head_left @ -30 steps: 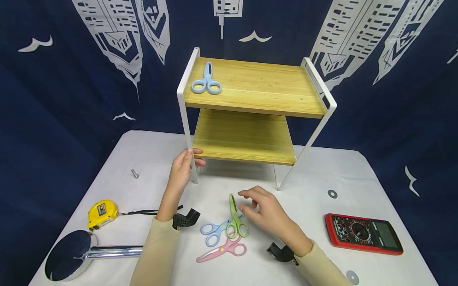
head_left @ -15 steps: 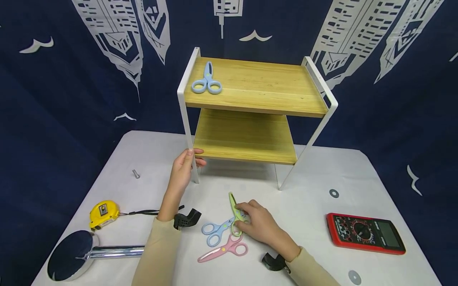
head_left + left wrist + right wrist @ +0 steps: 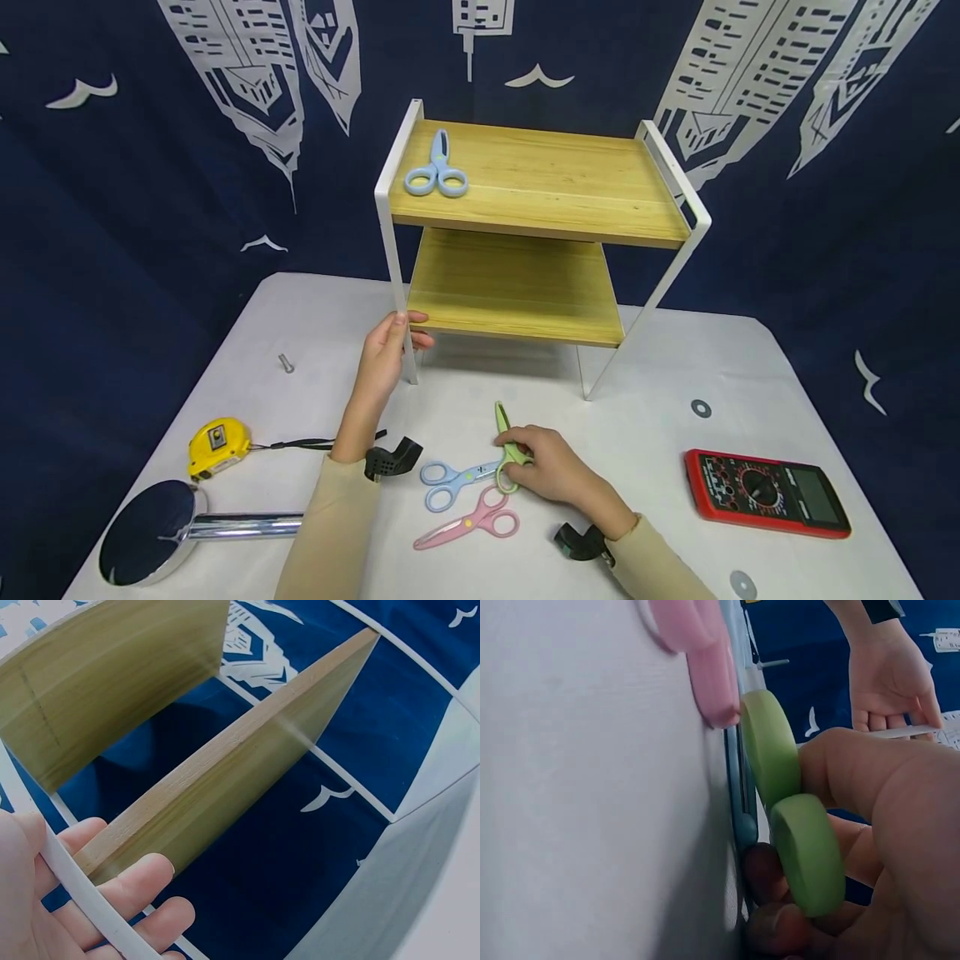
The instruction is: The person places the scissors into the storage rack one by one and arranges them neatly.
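My left hand (image 3: 381, 354) grips the left white leg of a two-tier wooden shelf (image 3: 547, 179); in the left wrist view the fingers (image 3: 142, 885) come round that leg (image 3: 88, 891). On the table in front, my right hand (image 3: 561, 468) pinches green scissors (image 3: 512, 455) by the handle area, their blades pointing away. Blue scissors (image 3: 457, 478) lie beside and partly under the green pair. Nearer me are pink scissors (image 3: 472, 522). Both green handle loops (image 3: 808, 851) show close up in the right wrist view. Another pair of light blue scissors (image 3: 438, 171) rests on the top tier.
To the left lie a yellow tape measure (image 3: 217, 447) with a black strap, a small bolt (image 3: 286, 363) and a round black-faced object with a chrome handle (image 3: 243, 527). A red multimeter (image 3: 765, 493) and two grey washers (image 3: 701, 408) lie to the right.
My right hand came down onto the green scissors, took hold of them and shifted them slightly right. The lower blue scissors turned a little. My left hand stayed on the shelf leg.
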`<state>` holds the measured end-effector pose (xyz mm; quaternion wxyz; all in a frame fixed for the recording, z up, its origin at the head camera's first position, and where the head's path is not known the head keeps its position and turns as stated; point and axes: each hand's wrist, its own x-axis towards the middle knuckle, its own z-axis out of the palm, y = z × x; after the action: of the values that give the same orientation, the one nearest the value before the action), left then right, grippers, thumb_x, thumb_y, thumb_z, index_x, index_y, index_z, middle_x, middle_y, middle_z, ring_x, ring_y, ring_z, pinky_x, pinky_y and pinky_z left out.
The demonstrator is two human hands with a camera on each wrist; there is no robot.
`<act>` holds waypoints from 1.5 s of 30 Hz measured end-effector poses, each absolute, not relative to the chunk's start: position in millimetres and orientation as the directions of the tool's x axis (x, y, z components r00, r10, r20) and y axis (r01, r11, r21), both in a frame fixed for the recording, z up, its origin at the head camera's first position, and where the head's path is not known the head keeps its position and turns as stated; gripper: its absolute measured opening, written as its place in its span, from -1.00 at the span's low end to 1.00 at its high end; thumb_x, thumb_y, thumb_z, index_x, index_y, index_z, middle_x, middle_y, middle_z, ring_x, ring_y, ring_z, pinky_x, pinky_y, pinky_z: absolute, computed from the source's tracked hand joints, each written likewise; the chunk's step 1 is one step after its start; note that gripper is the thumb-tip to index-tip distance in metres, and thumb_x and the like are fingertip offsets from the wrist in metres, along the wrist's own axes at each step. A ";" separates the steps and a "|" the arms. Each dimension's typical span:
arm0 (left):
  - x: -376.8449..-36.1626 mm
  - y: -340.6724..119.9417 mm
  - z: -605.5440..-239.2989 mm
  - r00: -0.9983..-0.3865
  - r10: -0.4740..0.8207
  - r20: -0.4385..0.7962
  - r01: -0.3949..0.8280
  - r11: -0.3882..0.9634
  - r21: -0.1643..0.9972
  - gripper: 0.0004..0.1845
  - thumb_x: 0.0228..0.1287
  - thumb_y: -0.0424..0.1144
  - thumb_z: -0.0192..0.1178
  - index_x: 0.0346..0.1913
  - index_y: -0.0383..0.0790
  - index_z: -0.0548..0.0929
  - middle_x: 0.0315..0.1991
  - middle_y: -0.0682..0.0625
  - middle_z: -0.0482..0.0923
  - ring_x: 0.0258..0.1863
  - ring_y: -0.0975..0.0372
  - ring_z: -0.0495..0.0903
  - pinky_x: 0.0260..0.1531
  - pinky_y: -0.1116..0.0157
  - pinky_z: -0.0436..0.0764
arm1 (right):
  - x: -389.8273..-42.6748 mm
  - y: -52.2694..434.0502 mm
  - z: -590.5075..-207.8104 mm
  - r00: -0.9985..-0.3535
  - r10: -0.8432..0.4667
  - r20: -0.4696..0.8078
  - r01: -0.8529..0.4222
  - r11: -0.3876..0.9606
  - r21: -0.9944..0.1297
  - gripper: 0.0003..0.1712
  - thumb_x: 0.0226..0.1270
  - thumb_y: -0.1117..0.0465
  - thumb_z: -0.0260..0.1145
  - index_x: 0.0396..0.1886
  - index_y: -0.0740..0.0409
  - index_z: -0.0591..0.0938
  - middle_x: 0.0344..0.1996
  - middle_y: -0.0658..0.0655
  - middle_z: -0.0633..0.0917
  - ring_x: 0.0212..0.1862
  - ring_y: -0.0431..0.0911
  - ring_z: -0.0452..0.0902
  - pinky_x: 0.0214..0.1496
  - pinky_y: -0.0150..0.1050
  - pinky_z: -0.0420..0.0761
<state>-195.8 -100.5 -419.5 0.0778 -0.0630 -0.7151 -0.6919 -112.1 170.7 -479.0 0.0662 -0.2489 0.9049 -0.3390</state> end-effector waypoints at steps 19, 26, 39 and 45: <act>-195.7 -98.3 -418.3 -0.980 -0.027 0.199 0.199 0.021 0.980 -0.51 0.69 -0.05 -0.21 0.09 -0.39 0.61 -0.40 -0.01 0.74 -0.31 0.39 0.69 -0.06 0.29 0.57 | -131.8 181.6 -410.0 -0.877 -0.479 0.033 -0.262 0.419 -0.870 -0.74 0.16 0.40 0.45 -0.12 0.34 0.77 -0.37 0.18 0.72 -0.51 -0.33 0.40 -0.47 -0.43 0.44; -195.6 -97.5 -419.4 -0.977 -0.034 0.208 0.208 0.002 0.978 -0.51 0.70 -0.08 -0.22 0.08 -0.42 0.61 -0.50 0.29 0.67 -0.34 0.43 0.69 -0.13 0.40 0.59 | -135.8 176.5 -327.6 -0.845 -0.488 0.218 -0.411 0.333 -0.849 -0.75 0.14 0.48 0.46 -0.14 0.36 0.76 -0.33 0.13 0.70 -0.41 -0.27 0.43 -0.40 -0.44 0.44; -196.4 -98.5 -416.7 -0.980 -0.035 0.198 0.197 0.020 0.980 -0.51 0.70 -0.06 -0.22 0.09 -0.38 0.62 -0.47 0.21 0.70 -0.33 0.40 0.69 -0.09 0.30 0.61 | -163.3 150.5 -194.6 -0.844 -0.296 0.446 -0.535 0.431 -0.727 -0.76 0.18 0.41 0.46 -0.12 0.28 0.80 -0.30 0.08 0.74 -0.48 -0.17 0.43 -0.43 -0.47 0.43; -195.7 -98.1 -417.5 -0.980 -0.033 0.198 0.198 0.006 0.980 -0.51 0.70 -0.08 -0.23 0.09 -0.41 0.60 -0.50 0.30 0.67 -0.34 0.42 0.68 -0.12 0.39 0.59 | -205.6 134.9 -171.8 -0.912 -0.188 0.364 -0.401 0.593 -0.698 -0.70 0.26 0.27 0.43 -0.02 0.21 0.78 -0.11 0.17 0.78 -0.54 -0.28 0.58 -0.42 -0.47 0.61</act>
<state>-195.7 -98.1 -417.5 0.0824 -0.0584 -0.7046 -0.7024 -205.6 134.9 -171.8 -0.1270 -0.1670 0.8833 -0.4192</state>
